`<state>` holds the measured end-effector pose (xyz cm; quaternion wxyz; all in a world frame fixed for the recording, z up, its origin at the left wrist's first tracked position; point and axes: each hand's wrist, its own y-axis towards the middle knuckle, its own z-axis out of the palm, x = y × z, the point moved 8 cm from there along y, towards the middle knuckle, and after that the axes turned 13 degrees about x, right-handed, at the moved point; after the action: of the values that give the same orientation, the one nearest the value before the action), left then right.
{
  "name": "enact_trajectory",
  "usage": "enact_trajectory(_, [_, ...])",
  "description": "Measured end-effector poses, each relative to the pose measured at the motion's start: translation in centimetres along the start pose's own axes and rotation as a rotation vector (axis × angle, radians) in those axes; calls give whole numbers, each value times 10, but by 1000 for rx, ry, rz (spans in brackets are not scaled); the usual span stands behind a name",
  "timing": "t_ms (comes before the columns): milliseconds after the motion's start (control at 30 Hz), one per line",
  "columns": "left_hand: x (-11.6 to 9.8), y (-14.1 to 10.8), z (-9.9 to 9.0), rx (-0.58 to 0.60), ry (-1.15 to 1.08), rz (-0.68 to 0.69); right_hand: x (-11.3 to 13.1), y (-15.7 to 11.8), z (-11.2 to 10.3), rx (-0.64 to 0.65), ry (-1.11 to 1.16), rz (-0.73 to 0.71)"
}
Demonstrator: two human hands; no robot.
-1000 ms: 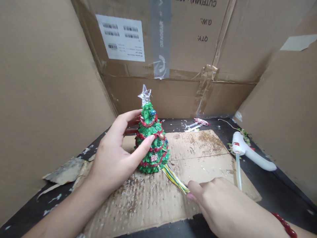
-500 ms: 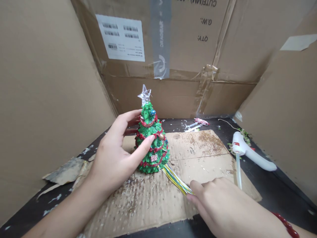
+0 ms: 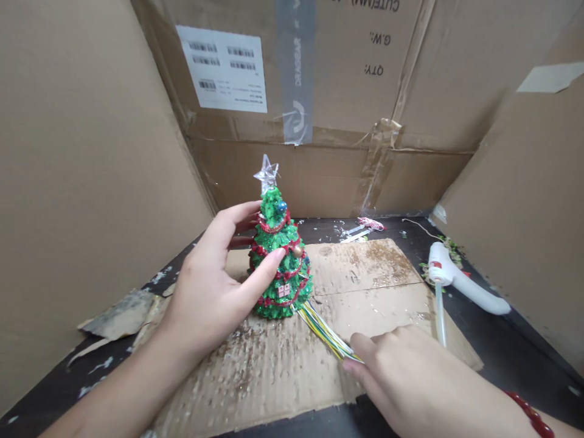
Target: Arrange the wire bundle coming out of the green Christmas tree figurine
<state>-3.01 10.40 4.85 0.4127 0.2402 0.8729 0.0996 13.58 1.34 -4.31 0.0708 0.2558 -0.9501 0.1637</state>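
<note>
Head camera view: cardboard box walls (image 3: pixel 237 167) surround a dark tabletop (image 3: pixel 506 359), on which lies a worn corrugated cardboard sheet (image 3: pixel 292 377), its surface torn and strewn with brown residue and glitter. Upright on that sheet, near its middle, stands a miniature Christmas tree (image 3: pixel 291 234). Judging by what shows, its decoration is well advanced: the star, garland and small ornaments are all in place on the visible side. Its wiring looks unfinished, with a bundle of thin wires (image 3: pixel 322 326) running loose from the base; the underside and far side are hidden.

The left hand (image 3: pixel 212 283) is curled around the tree, thumb across the front and fingers behind. The right hand (image 3: pixel 404 371) is closed on the wires, pinching them between thumb and index finger, so their far ends cannot be seen. A white glue gun (image 3: pixel 474 293) lies at the sheet's right side, a translucent glue stick (image 3: pixel 439 316) projecting from its back.

The tree is a glittery, bright green cone with ragged, leafy tiers, widening toward the bottom. A clear, faceted star (image 3: pixel 266 174) tops it, and a red garland (image 3: pixel 272 229) loops round it. Smaller still are a pink gift ornament (image 3: pixel 283 291) low on the front, a blue bauble (image 3: pixel 282 207) near the top and a gold bauble (image 3: pixel 298 250) beside the thumb tip.
</note>
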Motion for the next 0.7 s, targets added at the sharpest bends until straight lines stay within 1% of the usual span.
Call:
enact_trajectory(133, [1,0,0,-13,7,-16,3,-2,-11,-110,-70,-6])
enact_trajectory(300, [1,-2,0,-30,10,-18,2,-4,-17,-136,-53,-15])
enact_trajectory(400, [2,-2,0,-24,8,-24,5,-6,-20,-175,-68,-37])
enact_trajectory(600, [-1,-2,-1,-28,27,-21,12,-13,-29,-321,-124,-84])
enact_trajectory(700, [0,-1,0,-25,23,-28,13,-17,-33,-385,-116,-98])
